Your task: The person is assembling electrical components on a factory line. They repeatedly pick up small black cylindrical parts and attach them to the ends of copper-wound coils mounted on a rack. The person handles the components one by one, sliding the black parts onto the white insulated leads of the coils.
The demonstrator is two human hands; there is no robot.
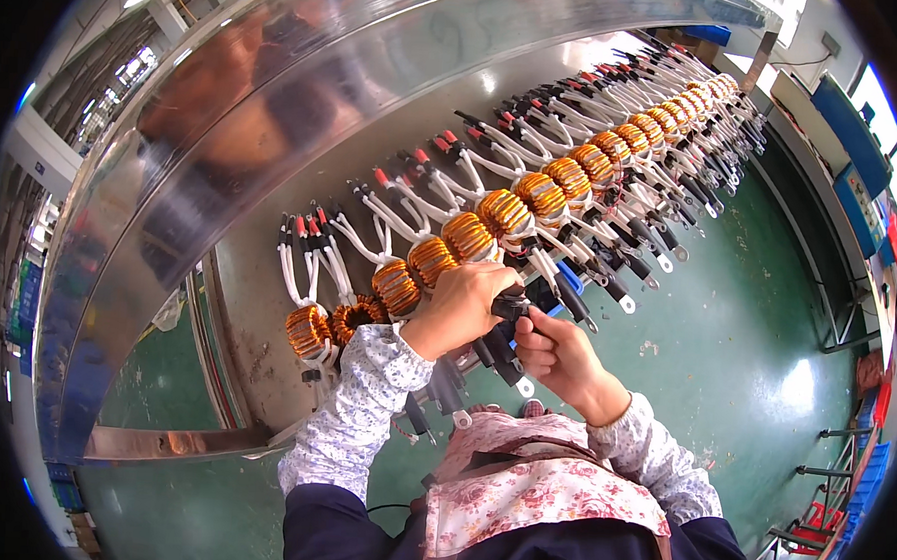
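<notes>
- Left hand (462, 306): fingers closed around a black-sleeved cable end (510, 309), at the surface's near edge.
- Right hand (560, 360): thumb and fingers pinch narrowly at that same end.
- Copper-wound coils (504, 213) line the metal surface (254, 272) from its near left corner toward the far right.
- Metal lugs (627, 304) overhang the near edge.

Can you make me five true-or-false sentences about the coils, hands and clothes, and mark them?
1. Shiny copper-coloured, ring-shaped wire coils sit in a long row. True.
2. The person wears gloves. False: the left hand and right hand are bare.
3. Both hands meet at a small black part. True.
4. The person's apron is plain green. False: it's a pink flowered cloth apron.
5. The sleeves are striped. False: the pale cloth sleeves have a small bluish pattern.
</notes>
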